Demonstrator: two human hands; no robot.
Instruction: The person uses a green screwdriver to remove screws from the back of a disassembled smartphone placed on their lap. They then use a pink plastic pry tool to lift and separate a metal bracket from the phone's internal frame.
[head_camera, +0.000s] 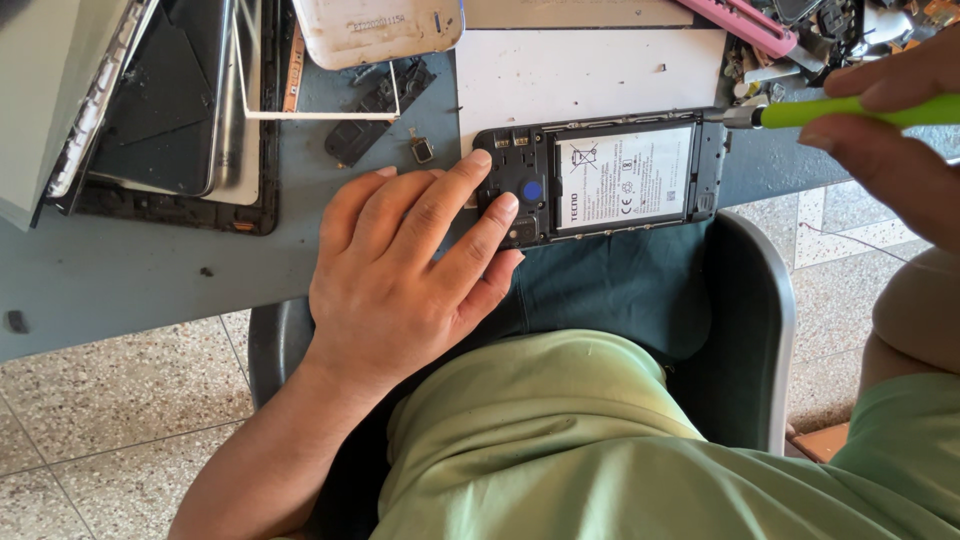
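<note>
An opened phone (700, 170) lies back-up at the near edge of the blue-grey table (120, 270), its white-labelled battery (625, 178) exposed. My left hand (410, 265) rests flat on the table edge, with its index and middle fingers pressing the phone's left end near a blue dot. My right hand (900, 130) grips a green-handled screwdriver (860, 112). The metal tip of the screwdriver touches the phone's top right corner.
A white back cover (380, 30) lies at the top, with stacked dark screen panels and frames (170, 110) to the left. A black part (375, 110) and a small camera module (422, 150) sit nearby. White paper (590, 70) lies under the phone; pink tool and clutter top right.
</note>
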